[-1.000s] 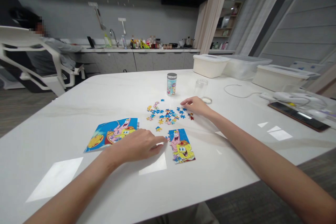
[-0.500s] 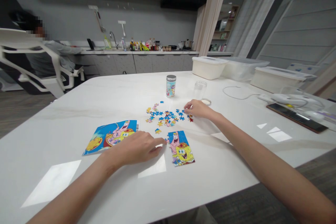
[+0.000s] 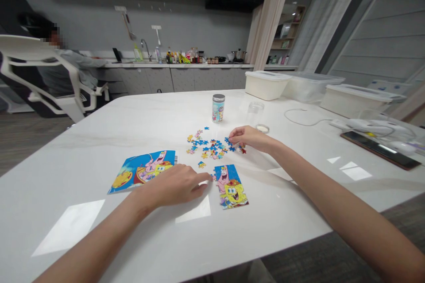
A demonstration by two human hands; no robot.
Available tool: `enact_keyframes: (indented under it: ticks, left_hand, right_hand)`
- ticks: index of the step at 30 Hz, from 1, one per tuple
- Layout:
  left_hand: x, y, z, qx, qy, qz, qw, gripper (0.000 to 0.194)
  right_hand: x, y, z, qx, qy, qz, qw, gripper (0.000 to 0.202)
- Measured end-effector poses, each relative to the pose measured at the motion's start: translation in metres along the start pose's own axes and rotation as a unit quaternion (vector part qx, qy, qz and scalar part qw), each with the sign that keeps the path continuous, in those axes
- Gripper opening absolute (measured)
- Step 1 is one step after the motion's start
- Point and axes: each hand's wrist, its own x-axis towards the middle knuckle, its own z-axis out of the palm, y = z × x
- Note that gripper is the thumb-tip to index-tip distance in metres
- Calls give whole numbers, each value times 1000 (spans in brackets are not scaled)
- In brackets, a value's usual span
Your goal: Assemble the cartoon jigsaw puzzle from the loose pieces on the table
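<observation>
Facing a jar [image 3: 218,109] beyond puzzle pieces [image 3: 218,143], white table [image 3: 149,119] and cabinets [image 3: 184,80], we can't tell if left hand [image 3: 181,184] or right hand [image 3: 249,138] grips.

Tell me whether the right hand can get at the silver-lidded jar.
Probably yes: the silver-lidded jar stands upright a little beyond the right hand and the loose puzzle pieces, with nothing visible between.

A single head-worn view, wide, facing forward and down over the tabletop [image 3: 146,247].
It looks from above the near edge, between the wearer's own forearms [image 3: 99,247], which enter at the lower corners; the left hand [image 3: 179,185] and right hand [image 3: 250,138] fall mid-frame. Beyond lies the kitchen wall [image 3: 189,31]. The loose puzzle pieces [image 3: 213,145] show small, perhaps too far off to read one by one.
</observation>
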Motion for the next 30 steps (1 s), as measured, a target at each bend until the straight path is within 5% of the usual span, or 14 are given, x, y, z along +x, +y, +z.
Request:
enact_keyframes:
  ticks: [9, 30]
  left_hand:
    - [-1, 0, 0, 2, 4, 9, 1000, 27]
    - [0, 4, -4, 18, 10, 14, 1000, 26]
  right_hand:
    - [-16, -18, 18, 157, -105, 36, 981, 2]
    - [-20, -17, 34, 28, -92, -17, 995, 8]
